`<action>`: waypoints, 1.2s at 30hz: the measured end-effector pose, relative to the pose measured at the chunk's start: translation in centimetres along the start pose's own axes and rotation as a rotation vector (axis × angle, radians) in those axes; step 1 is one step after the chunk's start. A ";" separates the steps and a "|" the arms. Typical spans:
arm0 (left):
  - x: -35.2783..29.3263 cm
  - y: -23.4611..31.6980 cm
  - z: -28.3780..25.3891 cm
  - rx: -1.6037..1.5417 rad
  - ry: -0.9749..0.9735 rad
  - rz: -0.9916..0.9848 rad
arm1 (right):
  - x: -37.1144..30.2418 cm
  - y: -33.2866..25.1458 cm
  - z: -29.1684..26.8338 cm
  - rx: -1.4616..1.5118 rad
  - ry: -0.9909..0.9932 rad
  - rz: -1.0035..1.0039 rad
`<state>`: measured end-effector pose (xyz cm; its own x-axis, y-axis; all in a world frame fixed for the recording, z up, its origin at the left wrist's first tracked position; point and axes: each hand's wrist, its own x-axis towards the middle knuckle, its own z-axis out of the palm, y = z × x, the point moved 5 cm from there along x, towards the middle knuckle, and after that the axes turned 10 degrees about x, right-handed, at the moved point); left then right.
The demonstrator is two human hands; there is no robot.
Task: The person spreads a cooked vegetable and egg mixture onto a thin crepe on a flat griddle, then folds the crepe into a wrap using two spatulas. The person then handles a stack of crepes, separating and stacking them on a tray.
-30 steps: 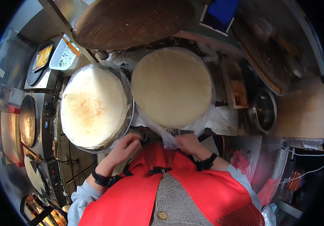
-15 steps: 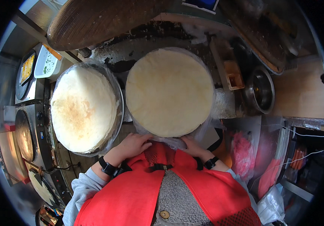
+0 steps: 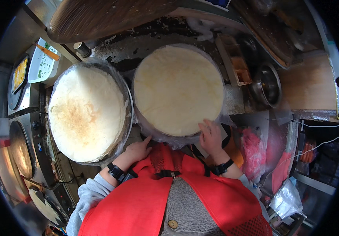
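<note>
A stack of thin pale round flatbreads (image 3: 177, 90) lies on clear plastic wrap (image 3: 165, 140) right in front of me. My right hand (image 3: 211, 139) reaches over its near right edge, fingertips on the top sheet, fingers apart and holding nothing. My left hand (image 3: 138, 150) is just short of the near left edge, its index finger stretched toward the plastic. Nothing shows in that hand, though its lower fingers are partly hidden. Left of this stack sits a second pile of flatbreads (image 3: 86, 114), browned in the middle, in plastic on a round metal tray (image 3: 131, 106).
Round griddles (image 3: 21, 149) line the left side. Beyond them stands a white tub (image 3: 43, 67) with chopped greens and a wooden-handled tool. On the right are a metal bowl (image 3: 269, 85), a divided wooden box (image 3: 238, 67) and bagged pink material (image 3: 252, 151). A large woven lid (image 3: 106, 19) hangs over the far side.
My right hand has moved up from the plastic at the near edge onto the flatbread stack's near right edge. My left hand has drawn slightly back toward me. The view has shifted a little.
</note>
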<state>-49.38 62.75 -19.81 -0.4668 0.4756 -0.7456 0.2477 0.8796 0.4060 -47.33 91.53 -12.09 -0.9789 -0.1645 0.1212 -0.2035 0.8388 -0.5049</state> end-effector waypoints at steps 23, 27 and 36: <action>-3.2 0.5 -1.1 -0.945 0.142 0.479 | 9.9 -2.9 -7.2 0.236 -0.062 -0.044; -1.1 1.8 -1.0 -1.618 0.077 0.362 | 6.9 -3.3 -0.5 0.136 -0.407 -0.176; 0.7 3.2 -1.0 -1.762 0.384 0.205 | 6.7 0.0 0.8 0.324 -0.471 -0.192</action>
<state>-49.75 65.90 -18.50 -0.7592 0.3121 -0.5711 -0.6506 -0.3411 0.6785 -53.93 89.97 -11.97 -0.8120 -0.5716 -0.1181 -0.3002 0.5824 -0.7554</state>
